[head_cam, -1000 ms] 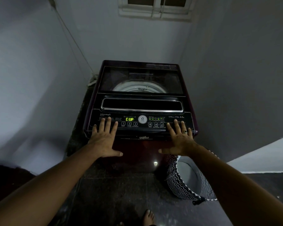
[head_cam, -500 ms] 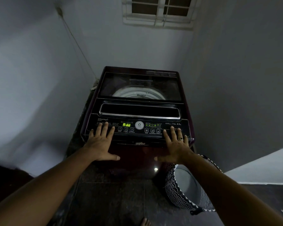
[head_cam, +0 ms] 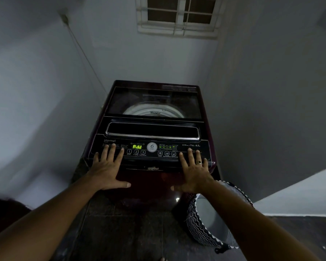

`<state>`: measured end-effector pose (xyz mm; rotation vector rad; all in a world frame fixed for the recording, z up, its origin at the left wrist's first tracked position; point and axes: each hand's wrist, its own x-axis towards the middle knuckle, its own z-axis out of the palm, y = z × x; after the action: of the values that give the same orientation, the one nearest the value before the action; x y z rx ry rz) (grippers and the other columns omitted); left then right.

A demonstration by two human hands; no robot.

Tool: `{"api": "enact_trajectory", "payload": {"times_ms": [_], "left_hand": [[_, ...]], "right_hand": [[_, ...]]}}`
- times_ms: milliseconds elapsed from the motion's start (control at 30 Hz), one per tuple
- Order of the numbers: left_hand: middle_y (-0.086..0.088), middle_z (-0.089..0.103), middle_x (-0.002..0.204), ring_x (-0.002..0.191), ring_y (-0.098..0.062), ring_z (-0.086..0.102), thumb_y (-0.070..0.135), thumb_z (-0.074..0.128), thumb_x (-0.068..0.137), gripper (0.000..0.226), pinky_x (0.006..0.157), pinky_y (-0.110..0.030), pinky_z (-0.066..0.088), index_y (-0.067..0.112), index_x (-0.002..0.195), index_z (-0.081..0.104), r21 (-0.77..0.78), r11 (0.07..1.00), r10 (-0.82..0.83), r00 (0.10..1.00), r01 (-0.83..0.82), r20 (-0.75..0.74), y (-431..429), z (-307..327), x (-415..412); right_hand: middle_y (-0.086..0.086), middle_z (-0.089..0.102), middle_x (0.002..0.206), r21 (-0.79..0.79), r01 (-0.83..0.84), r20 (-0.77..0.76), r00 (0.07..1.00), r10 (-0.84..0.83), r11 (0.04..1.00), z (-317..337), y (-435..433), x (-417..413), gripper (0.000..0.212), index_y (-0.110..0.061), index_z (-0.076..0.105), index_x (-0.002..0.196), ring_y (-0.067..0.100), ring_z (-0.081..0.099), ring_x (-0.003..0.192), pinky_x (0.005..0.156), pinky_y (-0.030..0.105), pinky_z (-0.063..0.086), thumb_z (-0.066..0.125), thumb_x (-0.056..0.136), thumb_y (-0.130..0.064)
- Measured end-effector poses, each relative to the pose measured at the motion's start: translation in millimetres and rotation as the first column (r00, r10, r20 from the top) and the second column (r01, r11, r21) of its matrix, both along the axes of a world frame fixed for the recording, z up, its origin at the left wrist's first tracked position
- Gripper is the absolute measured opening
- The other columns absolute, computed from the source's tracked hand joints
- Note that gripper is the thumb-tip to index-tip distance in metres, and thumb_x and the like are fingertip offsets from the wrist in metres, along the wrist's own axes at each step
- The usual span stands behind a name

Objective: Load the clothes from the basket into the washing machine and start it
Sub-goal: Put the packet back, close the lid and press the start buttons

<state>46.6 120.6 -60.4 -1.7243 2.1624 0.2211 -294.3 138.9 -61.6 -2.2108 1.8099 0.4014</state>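
The washing machine (head_cam: pixel 152 127) stands ahead of you in a narrow nook, its right side close to the grey wall (head_cam: pixel 262 110) and its left side with a little more room. Dark floor tiles (head_cam: pixel 130 232) run from its front toward you. Its lid (head_cam: pixel 152 102) is down. The zigzag basket (head_cam: pixel 201 228) sits on the floor just beside the machine's front right corner, under your right forearm. Your left grip (head_cam: pixel 106 166) and right grip (head_cam: pixel 194 172) lie flat, fingers spread, holding nothing, fingertips on the control panel (head_cam: pixel 188 147) near its front edge. The display (head_cam: pixel 137 147) reads "Add".
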Motion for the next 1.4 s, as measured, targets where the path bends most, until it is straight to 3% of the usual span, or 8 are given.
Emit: {"api": "enact_trajectory", "payload": {"times_ms": [433,1400], "left_hand": [[-0.018,-0.038,0.155,0.145,-0.04,-0.029,0.101,0.042,0.051,0.147,0.118,-0.065,0.001,0.02,0.149,-0.031,0.029,0.999,0.022,1.0,-0.022,0.003,-0.5,-2.2,-1.8],[-0.019,-0.038,0.155,0.145,-0.04,-0.031,0.102,0.04,0.049,0.147,0.117,-0.065,-0.002,0.02,0.14,-0.041,0.027,0.999,0.032,0.999,-0.031,-0.016,-0.1,-4.5,-2.5]], "right_hand": [[0.021,-0.028,0.161,-0.065,-0.044,-0.042,0.998,0.041,0.997,-4.0,2.3,-2.6,0.14,-0.022,-0.022,0.156,0.047,-0.022,0.148,0.12,0.066,0.001,0.055,0.062,-0.093],[0.023,-0.03,0.159,-0.046,-0.05,-0.067,0.997,0.047,0.998,-7.5,-0.3,-3.0,0.143,-0.021,-0.023,0.156,0.05,-0.021,0.147,0.118,0.069,0.001,0.053,0.06,-0.095]]}}
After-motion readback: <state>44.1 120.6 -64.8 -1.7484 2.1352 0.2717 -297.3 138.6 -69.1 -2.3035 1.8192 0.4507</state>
